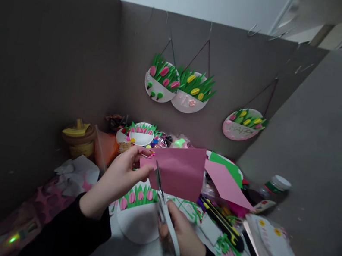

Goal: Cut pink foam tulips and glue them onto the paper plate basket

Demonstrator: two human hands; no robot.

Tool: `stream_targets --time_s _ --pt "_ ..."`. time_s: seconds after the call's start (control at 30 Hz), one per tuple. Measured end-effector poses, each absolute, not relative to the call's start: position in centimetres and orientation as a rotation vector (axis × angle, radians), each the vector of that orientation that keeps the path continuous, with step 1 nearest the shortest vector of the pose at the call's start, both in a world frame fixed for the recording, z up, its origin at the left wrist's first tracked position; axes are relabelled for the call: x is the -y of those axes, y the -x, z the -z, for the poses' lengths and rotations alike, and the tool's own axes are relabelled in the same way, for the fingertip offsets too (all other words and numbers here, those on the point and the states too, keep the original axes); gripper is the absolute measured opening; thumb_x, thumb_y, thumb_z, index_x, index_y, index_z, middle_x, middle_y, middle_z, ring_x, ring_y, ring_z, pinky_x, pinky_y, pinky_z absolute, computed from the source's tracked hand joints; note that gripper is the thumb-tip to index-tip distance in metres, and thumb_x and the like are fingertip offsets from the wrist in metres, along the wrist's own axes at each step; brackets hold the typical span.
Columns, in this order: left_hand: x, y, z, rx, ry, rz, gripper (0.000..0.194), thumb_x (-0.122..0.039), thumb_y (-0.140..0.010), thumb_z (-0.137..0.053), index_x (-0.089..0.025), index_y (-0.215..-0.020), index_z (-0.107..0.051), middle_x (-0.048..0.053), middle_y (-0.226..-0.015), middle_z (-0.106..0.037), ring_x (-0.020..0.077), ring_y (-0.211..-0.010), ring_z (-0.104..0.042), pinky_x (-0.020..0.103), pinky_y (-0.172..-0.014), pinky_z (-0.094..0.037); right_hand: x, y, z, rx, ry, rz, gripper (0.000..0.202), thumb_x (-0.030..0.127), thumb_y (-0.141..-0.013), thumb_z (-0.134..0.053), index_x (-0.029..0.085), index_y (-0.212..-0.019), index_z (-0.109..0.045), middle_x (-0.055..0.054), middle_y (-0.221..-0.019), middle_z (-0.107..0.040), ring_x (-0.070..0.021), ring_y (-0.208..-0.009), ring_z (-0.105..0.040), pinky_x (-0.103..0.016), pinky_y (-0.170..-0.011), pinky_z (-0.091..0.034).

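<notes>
My left hand pinches the left end of a pink paper sheet, held up above the table. My right hand grips white-handled scissors; their blades reach up at the sheet's left part, near my left fingertips. Below both hands a white paper plate piece with green paper grass and pink paper tulips lies on the table, partly covered by the sheet and scissors.
Tulip plates hang on the grey partition. A black-yellow cutter, pink paper, green scraps and plastic packs lie at the right. A brown-yellow pot and crumpled paper are at the left.
</notes>
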State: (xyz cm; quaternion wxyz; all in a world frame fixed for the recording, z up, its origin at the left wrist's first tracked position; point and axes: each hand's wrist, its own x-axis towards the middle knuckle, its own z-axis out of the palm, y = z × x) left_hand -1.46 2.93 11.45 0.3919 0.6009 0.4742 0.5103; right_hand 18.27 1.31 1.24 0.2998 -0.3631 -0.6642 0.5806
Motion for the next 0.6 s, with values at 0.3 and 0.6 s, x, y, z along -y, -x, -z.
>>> stream_targets --time_s 0.3,0.6 --pt "-2.79 1.62 -12.11 -1.19 -1.52 -1.303 0.027 -0.024 -0.078 -0.06 -0.016 -0.102 -0.051 -0.001 -0.076 -0.055 0.0099 -0.06 -0.053 0.023 -0.055 -0.045 -1.13 -18.26 -1.57 1.739 1.039 -1.529 0.024 0.008 -0.058 -0.049 0.021 -0.076 -0.042 0.007 -0.06 -0.053 -0.0078 -0.049 -0.045 -0.02 -0.047 -0.034" --pt "-2.98 2.3 -11.9 -1.267 -1.616 -1.295 0.027 -0.027 -0.079 -0.058 -0.018 -0.104 -0.053 -0.002 -0.074 -0.054 0.0105 -0.061 -0.051 0.023 -0.056 -0.042 -1.01 -18.06 -2.29 1.695 1.035 -1.592 0.02 0.011 -0.057 -0.05 0.021 -0.072 -0.042 0.007 -0.058 -0.05 -0.0083 -0.049 -0.045 -0.02 -0.045 -0.032"
